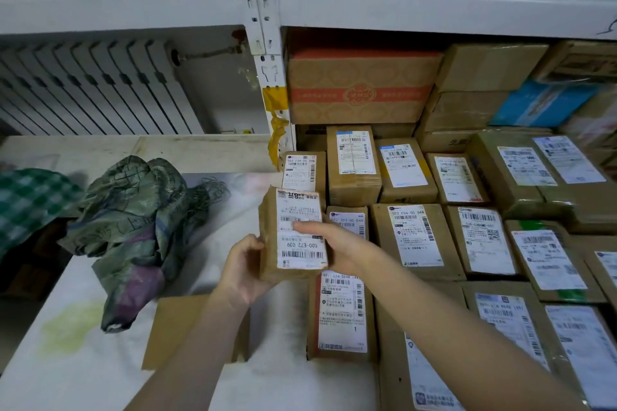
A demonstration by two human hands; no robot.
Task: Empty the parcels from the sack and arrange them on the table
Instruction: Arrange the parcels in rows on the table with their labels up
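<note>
Cardboard parcel (300,253) just right of the crumpled green sack (133,220), both hands clamped on it: left hand (242,272), right hand (330,243).

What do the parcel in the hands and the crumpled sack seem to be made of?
Held parcel: brown cardboard by its look, matte, worn edges, with a white paper label. Sack: probably woven plastic cloth, slightly shiny, with frayed threads at one edge.
</note>
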